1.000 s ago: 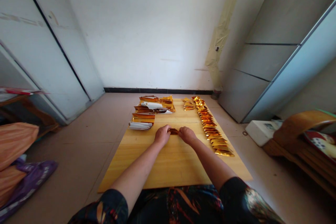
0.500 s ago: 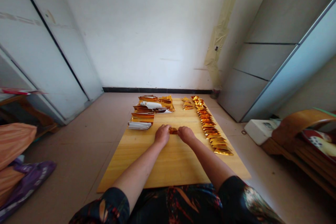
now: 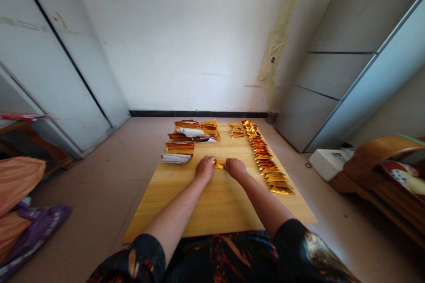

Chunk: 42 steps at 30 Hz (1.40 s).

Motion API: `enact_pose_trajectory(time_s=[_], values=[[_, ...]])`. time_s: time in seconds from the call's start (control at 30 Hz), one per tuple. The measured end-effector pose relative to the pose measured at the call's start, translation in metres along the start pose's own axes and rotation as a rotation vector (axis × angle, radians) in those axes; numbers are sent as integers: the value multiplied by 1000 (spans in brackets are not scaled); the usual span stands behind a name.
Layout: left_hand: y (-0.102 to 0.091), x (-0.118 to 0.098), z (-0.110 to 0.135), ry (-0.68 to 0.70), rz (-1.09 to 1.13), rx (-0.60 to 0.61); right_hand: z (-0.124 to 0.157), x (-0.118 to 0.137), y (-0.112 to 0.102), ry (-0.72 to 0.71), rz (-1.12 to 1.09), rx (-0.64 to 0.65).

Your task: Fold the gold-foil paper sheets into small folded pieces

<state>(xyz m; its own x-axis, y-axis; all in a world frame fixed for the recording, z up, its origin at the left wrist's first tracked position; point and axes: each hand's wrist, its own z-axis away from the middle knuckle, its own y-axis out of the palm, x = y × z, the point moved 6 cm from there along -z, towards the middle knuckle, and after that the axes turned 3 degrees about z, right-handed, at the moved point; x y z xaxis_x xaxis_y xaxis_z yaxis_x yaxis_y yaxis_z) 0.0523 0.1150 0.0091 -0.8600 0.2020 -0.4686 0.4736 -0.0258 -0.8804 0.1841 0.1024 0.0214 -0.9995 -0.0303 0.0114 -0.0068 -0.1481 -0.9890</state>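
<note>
Both hands are closed on a small piece of gold foil paper (image 3: 219, 165) above the middle of the wooden board. My left hand (image 3: 205, 168) grips its left end, and my right hand (image 3: 235, 168) grips its right end. The fingertips are mostly hidden behind the knuckles. To the left and beyond lie stacks of gold foil sheets (image 3: 179, 150) and a bundle of white-backed sheets (image 3: 175, 158). Along the right edge runs a long row of folded gold foil pieces (image 3: 265, 159), overlapping one another. A smaller group of folded pieces (image 3: 237, 131) sits at the back.
The wooden board (image 3: 186, 203) lies right in front of my lap. A white wall (image 3: 192, 44) rises behind it. To the right stand a grey refrigerator (image 3: 332, 66), a white box (image 3: 327, 165) and wooden furniture (image 3: 368, 168). Orange and purple bags (image 3: 43, 225) lie at left.
The foil piece between my hands has tilted and now shows a brighter gold face. Both hands have shifted only slightly and keep their hold.
</note>
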Motion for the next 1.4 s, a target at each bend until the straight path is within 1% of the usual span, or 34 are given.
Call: enact_pose_trajectory(time_s=[0.23, 0.5, 0.63, 0.8, 0.87, 1.07, 1.3, 1.4], values=[[1, 4, -2, 37, 31, 2, -7, -5, 1, 61, -89, 55], [7, 11, -5, 106, 105, 8, -1, -6, -2, 82, -147, 64], [7, 13, -4, 163, 91, 0, 0, -8, 1, 69, -164, 42], [7, 11, 0, 293, 47, 2, -3, -12, 8, 62, -169, 13], [6, 10, 2, 337, 34, 9, -4, -14, 10, 39, -176, 0], [7, 3, 6, 426, -78, 34, -4, -15, 11, -99, -188, -88], [11, -2, 11, 502, -237, 10, -1, -12, 10, -127, -175, -119], [11, -2, 12, 510, -241, 11, 2, -11, 9, -135, -146, -136]])
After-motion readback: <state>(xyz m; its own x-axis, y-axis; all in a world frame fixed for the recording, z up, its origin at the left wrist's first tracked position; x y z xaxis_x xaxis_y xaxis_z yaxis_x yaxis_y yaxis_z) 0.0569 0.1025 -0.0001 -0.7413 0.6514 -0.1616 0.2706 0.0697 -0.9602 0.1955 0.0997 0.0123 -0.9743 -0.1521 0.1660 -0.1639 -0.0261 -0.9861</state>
